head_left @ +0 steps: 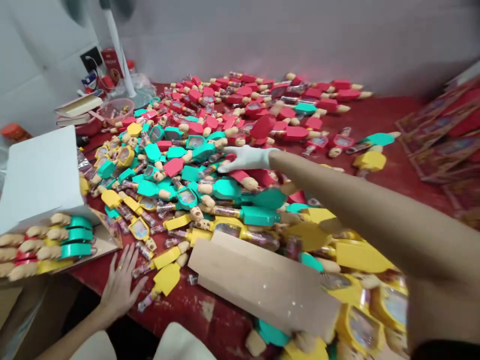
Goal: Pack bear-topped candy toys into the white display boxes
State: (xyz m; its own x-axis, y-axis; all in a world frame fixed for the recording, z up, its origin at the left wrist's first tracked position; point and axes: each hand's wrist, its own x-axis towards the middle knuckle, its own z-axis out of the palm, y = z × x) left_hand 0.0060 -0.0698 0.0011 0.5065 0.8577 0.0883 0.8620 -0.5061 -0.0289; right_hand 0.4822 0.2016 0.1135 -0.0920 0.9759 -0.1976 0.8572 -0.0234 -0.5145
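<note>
My right hand (247, 159), in a white glove, reaches across a heap of small plastic toys. Its fingers and thumb are spread over a red toy (243, 177) and teal toys (204, 151); whether it touches them I cannot tell. The toys have flat coloured bodies, beige knobbed ends and clear tubes with something small inside. Bare and flat, my left hand (122, 280) lies on the red table (210, 312) with fingers apart, next to a yellow toy (167, 279). Close to it, an open box (45, 175) holds rows of teal, red and yellow toys.
A brown cardboard piece (262, 280) lies over yellow toys at the front. Stacked printed packages (442, 130) stand at the right. Back left are a fan's white pole (119, 50), a pink basket (119, 107) and a notebook (78, 106). A wall (285, 40) runs behind.
</note>
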